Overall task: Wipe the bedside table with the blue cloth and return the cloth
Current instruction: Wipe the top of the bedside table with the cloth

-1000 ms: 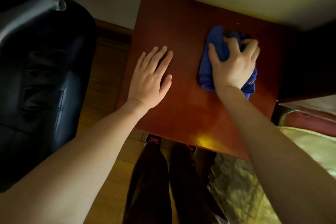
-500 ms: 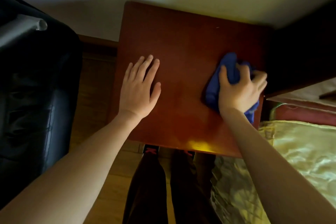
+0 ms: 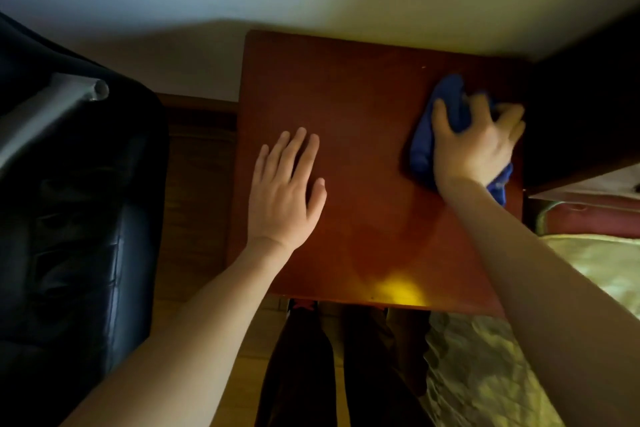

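The wiping step was in hand: the right hand gripped the bunched blue cloth at the right edge of the bedside table, the left hand lay flat and open, and the unwiped middle likely came next.

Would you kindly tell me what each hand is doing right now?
Left hand: open, flat on the table.
Right hand: closed on the cloth.
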Demonstrator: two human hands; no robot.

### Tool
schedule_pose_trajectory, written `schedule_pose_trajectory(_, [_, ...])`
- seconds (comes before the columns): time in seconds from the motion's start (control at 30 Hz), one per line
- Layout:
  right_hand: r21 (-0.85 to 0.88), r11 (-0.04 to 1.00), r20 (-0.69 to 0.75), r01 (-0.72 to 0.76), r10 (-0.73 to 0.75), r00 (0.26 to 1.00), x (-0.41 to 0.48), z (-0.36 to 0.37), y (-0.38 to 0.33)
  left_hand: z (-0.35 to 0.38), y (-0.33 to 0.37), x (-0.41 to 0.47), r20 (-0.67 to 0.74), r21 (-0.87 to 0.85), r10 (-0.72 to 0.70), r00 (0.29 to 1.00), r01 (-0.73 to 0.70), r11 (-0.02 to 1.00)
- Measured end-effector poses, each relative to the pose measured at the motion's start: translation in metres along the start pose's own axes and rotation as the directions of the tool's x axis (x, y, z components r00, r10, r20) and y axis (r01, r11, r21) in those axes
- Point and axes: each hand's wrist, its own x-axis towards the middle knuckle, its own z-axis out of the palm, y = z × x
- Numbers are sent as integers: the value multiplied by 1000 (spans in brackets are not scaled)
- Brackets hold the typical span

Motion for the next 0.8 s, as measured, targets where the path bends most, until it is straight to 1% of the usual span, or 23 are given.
schedule_pose_trajectory(0.03, [-13, 999, -8, -43, 42, 999, 9, 10, -21, 0, -1, 0, -3, 2, 0, 1000, 0, 1000])
schedule_pose_trajectory(0.07, [-16, 999, 0, -38, 38, 999, 14, 20, -42, 0, -1, -1, -9, 1, 4, 1000, -4, 1000])
schedule_pose_trajectory(0.1, [-8, 1000, 13, 11, -11, 1000, 14, 27, -63, 1, -1, 0, -12, -1, 10, 1000, -10, 1000])
schedule_pose_trajectory(0.17, [27, 979, 54, 202, -204, 978, 3, 32, -90, -1, -1, -1, -5, -2, 8, 1000, -8, 1000])
schedule_pose_trajectory(0.2, [58, 947, 88, 315, -319, 944, -4, 29, -92, -2, -1, -1, 0, -3, 3, 1000, -3, 1000])
schedule_pose_trajectory(0.23, [95, 902, 117, 421, -430, 895, -9, 25, -85, -3, -1, 0, 8, -4, 4, 1000, -4, 1000])
schedule_pose_trajectory(0.27, [130, 849, 138, 512, -527, 839, -11, 20, -72, -4, 0, 1, 15, -7, 6, 1000, -6, 1000])
schedule_pose_trajectory(0.3, [162, 807, 151, 569, -590, 794, -10, 15, -54, -4, -1, 1, 16, -10, 3, 1000, -3, 1000])
schedule_pose_trajectory(0.33, [180, 796, 151, 578, -603, 784, -7, 10, -36, -4, -1, 1, 12, -14, -2, 1000, 3, 1000])
schedule_pose_trajectory(0.37, [176, 820, 140, 545, -568, 811, -4, 5, -21, -3, -1, 1, 9, -16, -5, 1000, 5, 1000])
schedule_pose_trajectory(0.4, [154, 868, 129, 473, -492, 861, 0, 2, -13, -2, -1, 1, 6, -18, -4, 1000, 4, 1000])
schedule_pose_trajectory(0.47, [70, 955, 99, 288, -294, 951, 6, 7, -26, 0, -1, 1, 0, -18, -9, 1000, 9, 1000])
schedule_pose_trajectory(0.5, [31, 973, 82, 228, -230, 970, 5, 14, -41, -1, -1, 1, 0, -18, -13, 1000, 13, 1000])
schedule_pose_trajectory(0.53, [14, 978, 67, 208, -209, 976, 3, 20, -59, -2, -1, 1, 3, -23, -14, 1000, 14, 1000])
schedule_pose_trajectory(0.57, [13, 973, 57, 231, -231, 971, 0, 27, -78, -2, 0, 1, 3, -30, -11, 1000, 11, 999])
schedule_pose_trajectory(0.6, [22, 958, 64, 287, -288, 956, -3, 33, -95, -3, 0, 1, -1, -34, -7, 1000, 7, 999])
schedule_pose_trajectory(0.67, [61, 893, 94, 446, -450, 888, -11, 37, -112, -4, 1, 1, -3, -34, -6, 1000, 6, 999])
schedule_pose_trajectory(0.73, [125, 804, 145, 581, -594, 791, -13, 30, -99, -5, 2, 1, 5, -37, -10, 1000, 10, 999])
schedule_pose_trajectory(0.77, [158, 765, 167, 624, -644, 747, -12, 24, -83, -6, 3, 0, 9, -35, -10, 1000, 10, 999])
schedule_pose_trajectory(0.8, [183, 750, 177, 636, -661, 729, -11, 18, -64, -6, 3, 1, 14, -30, -11, 1000, 11, 999])
